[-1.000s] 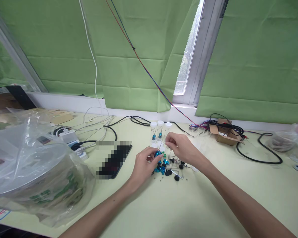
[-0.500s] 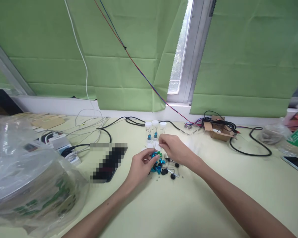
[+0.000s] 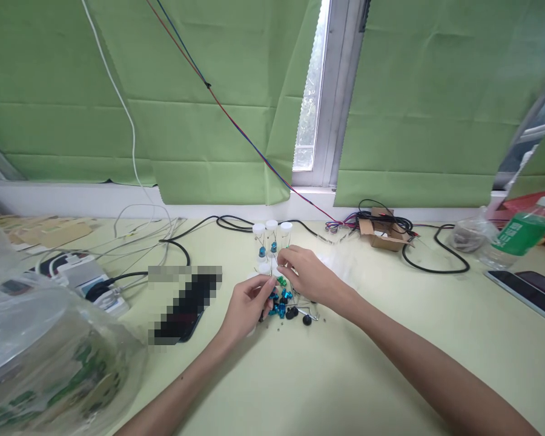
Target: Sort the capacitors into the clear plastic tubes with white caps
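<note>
My left hand (image 3: 247, 304) is closed in a pinch, thumb and forefinger together at the left side of a small pile of parts. A thin metal piece shows by its fingertips, but what it grips is too small to tell. My right hand (image 3: 305, 275) is bent over the pile from the right with its fingers pinched; anything in them is hidden. Beneath both hands lie small blue metal parts (image 3: 281, 310), a green part (image 3: 281, 281), black round-headed knobs (image 3: 307, 320) and thin metal rods. Just behind stand clear vials with white caps (image 3: 271, 224), some holding a blue part.
A phone (image 3: 186, 318), partly pixelated, lies left of the hands. Further left are a power strip (image 3: 97, 281) and a large plastic-wrapped container (image 3: 49, 363). A cardboard box (image 3: 386, 233) with cables, a green-labelled bottle (image 3: 522, 233) and another phone (image 3: 527, 297) are at right.
The view has turned slightly right, so everything sits further left. My left fingertips have risen a little off the blue parts into a pinch. My right hand stays bent beside them.
</note>
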{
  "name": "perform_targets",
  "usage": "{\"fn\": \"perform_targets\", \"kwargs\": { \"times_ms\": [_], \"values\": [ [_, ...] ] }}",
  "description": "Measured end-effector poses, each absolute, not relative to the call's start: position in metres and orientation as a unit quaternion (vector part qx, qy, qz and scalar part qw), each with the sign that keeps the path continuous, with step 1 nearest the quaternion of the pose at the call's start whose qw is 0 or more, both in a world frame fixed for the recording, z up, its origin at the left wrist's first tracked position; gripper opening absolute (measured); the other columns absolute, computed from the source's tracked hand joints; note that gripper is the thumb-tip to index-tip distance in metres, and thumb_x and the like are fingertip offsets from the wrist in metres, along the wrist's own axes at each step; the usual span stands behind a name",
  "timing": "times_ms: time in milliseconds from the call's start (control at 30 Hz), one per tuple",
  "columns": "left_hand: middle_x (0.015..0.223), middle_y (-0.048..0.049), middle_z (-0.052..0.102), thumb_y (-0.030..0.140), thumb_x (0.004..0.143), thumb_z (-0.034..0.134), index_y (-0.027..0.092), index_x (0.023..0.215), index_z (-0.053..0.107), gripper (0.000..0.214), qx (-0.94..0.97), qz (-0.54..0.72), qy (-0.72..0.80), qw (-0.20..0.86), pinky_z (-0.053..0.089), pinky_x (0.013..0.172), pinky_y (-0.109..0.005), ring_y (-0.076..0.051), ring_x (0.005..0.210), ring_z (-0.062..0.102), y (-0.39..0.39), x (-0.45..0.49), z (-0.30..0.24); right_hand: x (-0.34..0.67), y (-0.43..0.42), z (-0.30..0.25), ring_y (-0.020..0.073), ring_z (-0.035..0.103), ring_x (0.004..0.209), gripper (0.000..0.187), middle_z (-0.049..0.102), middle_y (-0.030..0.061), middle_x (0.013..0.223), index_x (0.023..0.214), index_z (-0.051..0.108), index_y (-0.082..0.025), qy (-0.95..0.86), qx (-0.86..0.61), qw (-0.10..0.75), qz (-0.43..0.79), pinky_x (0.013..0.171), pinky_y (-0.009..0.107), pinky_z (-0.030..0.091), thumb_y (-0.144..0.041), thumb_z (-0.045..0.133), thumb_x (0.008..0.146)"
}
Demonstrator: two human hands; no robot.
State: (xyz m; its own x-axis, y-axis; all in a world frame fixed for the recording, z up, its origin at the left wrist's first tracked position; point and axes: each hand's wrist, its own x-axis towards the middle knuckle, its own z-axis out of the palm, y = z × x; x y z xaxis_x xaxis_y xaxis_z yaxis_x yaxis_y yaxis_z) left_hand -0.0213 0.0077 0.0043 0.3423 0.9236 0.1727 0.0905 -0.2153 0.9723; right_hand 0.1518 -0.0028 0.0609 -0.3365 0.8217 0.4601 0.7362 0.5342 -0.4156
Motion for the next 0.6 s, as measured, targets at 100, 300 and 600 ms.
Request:
{"fn": "perform_targets", "kwargs": {
  "times_ms": [100,300,600],
  "values": [
    [0.052,0.0020,0.052,0.051,0.085,0.060,0.015,0.081,0.065,0.037,0.645,0.433,0.389,0.495,0.034,0.044,-0.022,-0.008,0.041,0.042,0.008,-0.021,0.006,0.149,-0.013,0.058,0.0237,0.056,0.094,0.020,0.057,0.0110,0.104,0.109,0.054,-0.019,-0.790,-0.473,0.389,0.026,0.076,0.034,0.047,-0.012,0.049,0.091],
    [0.045,0.0043,0.048,0.053,0.081,0.064,0.015,0.081,0.065,0.037,0.612,0.445,0.409,0.510,0.029,0.038,-0.021,-0.007,0.036,0.036,0.006,-0.022,0.007,0.139,-0.042,0.021,0.0243,0.055,0.096,0.018,0.059,0.0116,0.102,0.111,0.053,-0.018,-0.784,-0.420,0.457,-0.015,0.083,0.039,0.046,-0.014,0.043,0.096],
    [0.043,0.0043,0.049,0.053,0.078,0.067,0.015,0.081,0.067,0.038,0.601,0.457,0.414,0.508,0.028,0.038,-0.020,-0.007,0.034,0.038,0.004,-0.020,0.011,0.138,-0.053,-0.027,0.0222,0.051,0.085,0.015,0.058,0.0087,0.090,0.095,0.059,-0.017,-0.836,-0.413,0.359,-0.038,0.076,0.038,0.039,-0.014,0.045,0.094]
  ]
}}
